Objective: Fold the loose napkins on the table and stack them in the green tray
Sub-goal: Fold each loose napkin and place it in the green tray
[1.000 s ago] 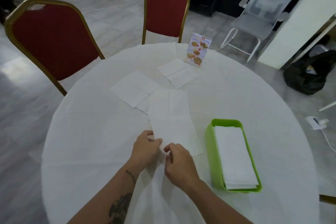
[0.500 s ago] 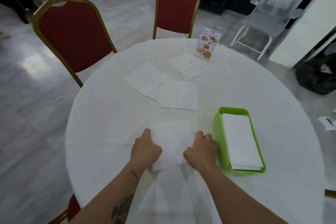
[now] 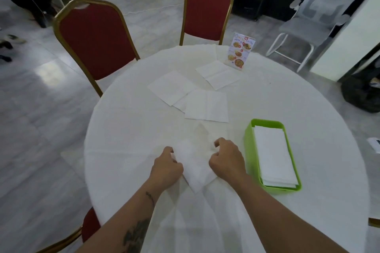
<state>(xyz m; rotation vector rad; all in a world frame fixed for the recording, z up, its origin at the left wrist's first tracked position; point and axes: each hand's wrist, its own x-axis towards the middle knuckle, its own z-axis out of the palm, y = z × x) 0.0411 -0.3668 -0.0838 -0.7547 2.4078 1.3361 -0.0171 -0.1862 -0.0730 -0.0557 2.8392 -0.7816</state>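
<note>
Both hands, left hand [image 3: 165, 167] and right hand [image 3: 226, 160], pinch opposite edges of the napkin [image 3: 195, 167] between their curled fingers.

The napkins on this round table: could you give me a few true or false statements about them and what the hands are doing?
1. Both hands, left hand and right hand, are on one napkin near the table's front edge. True.
2. The green tray is empty. False: a stack of folded napkins lies in it.
3. The tray sits to the right of the hands. True.
4. No loose napkins are left farther out on the table. False: at least three, one, another and a third, lie beyond the hands.
5. The menu card lies flat. False: it stands upright near the far edge.
</note>
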